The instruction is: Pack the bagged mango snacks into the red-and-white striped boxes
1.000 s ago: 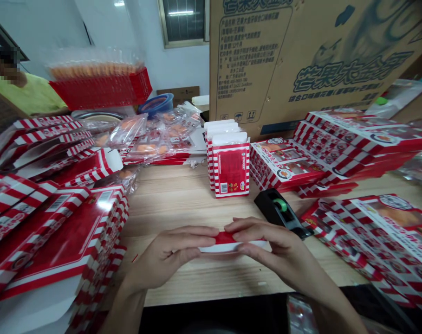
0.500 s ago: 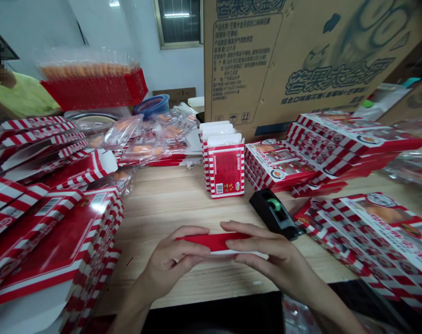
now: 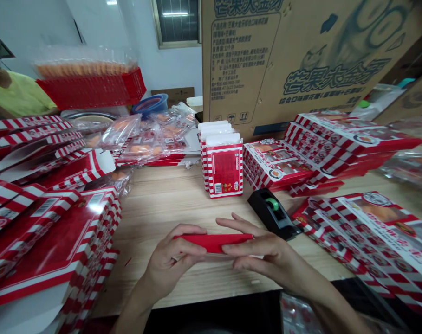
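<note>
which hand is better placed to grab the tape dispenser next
Probably the right hand: it lies closest to the black tape dispenser, while the left hand sits farther away, beyond the folded red carton both hands hold.

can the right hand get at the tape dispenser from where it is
Probably yes. The right hand is close to the tape dispenser, with only table between them. But it and the left hand are holding the red carton, so it would likely have to let go first.

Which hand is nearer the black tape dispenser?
Right. The right hand is close in front of the tape dispenser, not touching; the left hand is farther, beyond the red card.
</note>
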Demonstrator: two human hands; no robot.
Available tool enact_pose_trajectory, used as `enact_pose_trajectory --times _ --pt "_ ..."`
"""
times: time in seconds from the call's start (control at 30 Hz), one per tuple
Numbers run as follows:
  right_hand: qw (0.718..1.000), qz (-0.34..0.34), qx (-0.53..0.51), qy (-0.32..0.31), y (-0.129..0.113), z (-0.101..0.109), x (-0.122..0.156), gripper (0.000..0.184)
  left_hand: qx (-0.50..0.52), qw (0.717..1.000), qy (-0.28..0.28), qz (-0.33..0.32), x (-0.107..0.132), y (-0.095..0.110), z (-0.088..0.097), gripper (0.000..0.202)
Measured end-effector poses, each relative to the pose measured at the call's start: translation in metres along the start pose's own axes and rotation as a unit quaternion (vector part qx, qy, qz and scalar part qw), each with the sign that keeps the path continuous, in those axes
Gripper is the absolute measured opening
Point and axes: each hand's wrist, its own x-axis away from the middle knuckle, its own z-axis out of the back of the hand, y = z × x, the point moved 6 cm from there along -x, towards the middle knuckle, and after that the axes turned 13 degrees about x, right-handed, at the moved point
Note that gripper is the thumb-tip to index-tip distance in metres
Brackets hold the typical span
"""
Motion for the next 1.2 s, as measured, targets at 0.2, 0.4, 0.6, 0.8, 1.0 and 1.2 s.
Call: enact_pose_trajectory --times 0.2,0.4,0.6,0.8,1.0,1.2 --pt "0.994 -0.063 -0.009 0.09 0.025 0.018 0.024 0.02 -0.025 0.999 0.021 0.004 0.0 0.003 0.003 0.007" --pt "0.869 -0.325 0.12 0.353 0.123 0.106 0.097 0.035 -0.043 0.998 0.053 -0.012 0.001 -0.001 0.002 0.009" --pt "0.877 -0.388 0.007 0.284 0.156 0.097 0.121 0.043 -0.013 0.999 0.039 -0.009 -0.004 -0.01 -0.01 0.013" --pt "0.846 -0.398 -0.038 0.354 0.163 0.075 0.153 0.052 -0.024 0.999 0.029 -0.004 -0.003 -0.009 -0.014 0.017" --pt "0.789 -0.426 0.027 0.442 0.178 0.061 0.169 0.043 -0.078 0.996 0.041 -0.013 -0.001 -0.003 -0.021 0.018" --pt "0.774 -0.421 0.01 0.472 0.121 0.031 0.165 0.047 -0.131 0.99 0.026 -0.046 0.009 0.005 -0.031 0.017"
